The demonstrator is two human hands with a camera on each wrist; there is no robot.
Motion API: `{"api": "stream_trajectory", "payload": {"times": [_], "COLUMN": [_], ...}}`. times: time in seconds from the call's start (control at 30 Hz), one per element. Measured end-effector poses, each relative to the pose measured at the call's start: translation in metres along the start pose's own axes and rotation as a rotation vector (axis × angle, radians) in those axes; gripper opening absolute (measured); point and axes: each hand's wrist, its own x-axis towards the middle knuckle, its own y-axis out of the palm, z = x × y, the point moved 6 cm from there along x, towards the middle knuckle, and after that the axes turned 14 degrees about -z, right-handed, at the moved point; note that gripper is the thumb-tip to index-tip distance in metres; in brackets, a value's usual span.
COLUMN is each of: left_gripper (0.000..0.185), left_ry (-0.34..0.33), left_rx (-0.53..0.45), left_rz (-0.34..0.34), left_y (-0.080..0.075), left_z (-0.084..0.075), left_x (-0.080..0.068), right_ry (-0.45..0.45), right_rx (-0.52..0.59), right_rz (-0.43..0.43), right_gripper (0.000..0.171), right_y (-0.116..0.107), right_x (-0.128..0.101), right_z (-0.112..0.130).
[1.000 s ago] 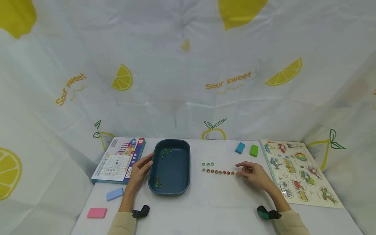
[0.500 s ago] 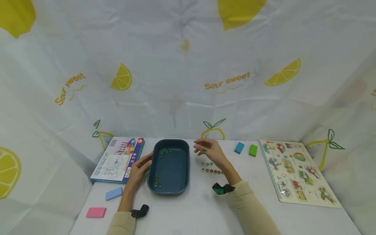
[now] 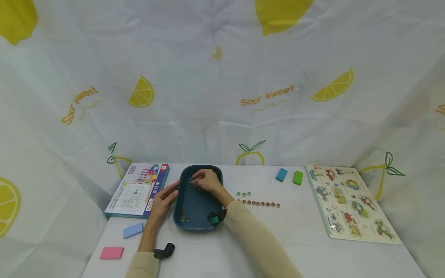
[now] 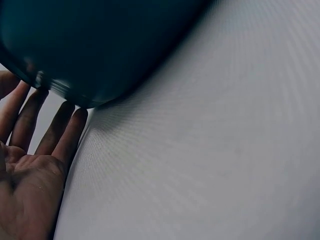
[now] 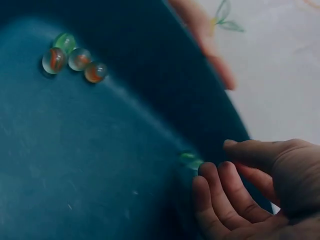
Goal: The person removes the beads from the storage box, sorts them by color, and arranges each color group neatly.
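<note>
The dark blue tray (image 3: 199, 204) sits on the white table with glass marbles in it. My left hand (image 3: 164, 200) rests against its left side, straight fingertips touching the outer wall in the left wrist view. My right hand (image 3: 207, 180) reaches into the far end of the tray, fingers loosely bent. A green marble (image 5: 190, 160) lies right at its fingertips, and no marble shows between thumb and fingers. A small cluster of orange and green marbles (image 5: 80, 60) lies in the near left corner.
Right of the tray, a short row of green marbles (image 3: 243, 194) lies behind a longer row of reddish marbles (image 3: 258, 203). Blue (image 3: 282, 174) and green blocks (image 3: 298, 177) and a picture puzzle board (image 3: 351, 204) lie beyond. A box (image 3: 135, 193), light blue block (image 3: 133, 230) and pink block (image 3: 112, 253) lie left.
My right hand has left the right end of the long marble row and swung left into the tray. My left hand stays at the tray's side.
</note>
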Motion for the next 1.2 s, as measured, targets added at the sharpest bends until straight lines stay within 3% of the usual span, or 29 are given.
{"api": "stream_trajectory", "payload": {"times": [0.33,0.57,0.7,0.93,1.07,1.2], "left_gripper": [0.049,0.05,0.049,0.049,0.05,0.049], "left_ry": [0.003,0.004,0.012,0.015,0.005,0.013], "left_rx": [-0.012,-0.026,-0.027,-0.042,-0.037,-0.007], "left_rz": [0.007,0.014,0.012,-0.001,0.006,0.003], "left_y": [0.001,0.0,0.0,-0.001,0.0,-0.001], "left_z": [0.001,0.0,0.0,0.002,0.003,0.001], "left_x": [0.0,0.0,0.001,0.003,0.001,0.0], "right_ry": [0.007,-0.006,-0.051,-0.198,-0.207,-0.216], "right_rx": [-0.125,-0.166,-0.163,-0.066,-0.033,-0.116], "right_rz": [-0.023,-0.018,0.017,0.128,0.124,0.061], "right_gripper": [0.017,0.013,0.012,0.026,0.028,0.024], "right_y": [0.023,0.026,0.018,-0.035,-0.084,-0.133], "right_x": [0.004,0.005,0.006,-0.011,-0.03,-0.042], "right_z": [-0.014,-0.015,-0.004,0.026,0.015,-0.012]}}
